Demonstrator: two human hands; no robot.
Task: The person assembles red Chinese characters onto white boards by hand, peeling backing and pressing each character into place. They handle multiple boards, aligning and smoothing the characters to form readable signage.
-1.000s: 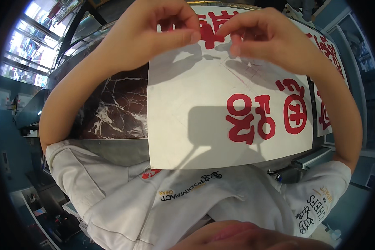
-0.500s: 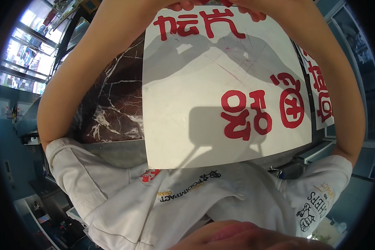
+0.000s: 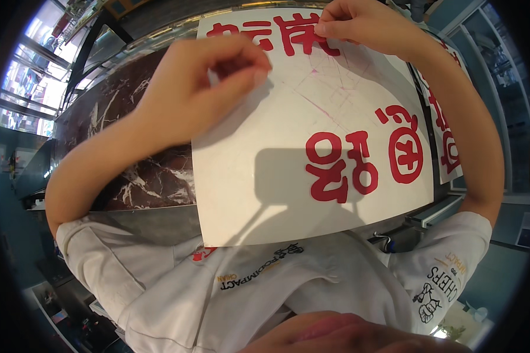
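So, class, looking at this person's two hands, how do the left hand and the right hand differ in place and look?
The left hand is above the left edge of the white board; the right hand is at a red shape near its far edge. The left hand appears larger, the right hand smaller. The left hand points rightward, the right hand leftward. Both are bare and partly curled.

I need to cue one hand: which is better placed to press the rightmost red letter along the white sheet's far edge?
Probably the right hand: its fingertips are at the red letter. The left hand sits farther left, fingertips apart from it.
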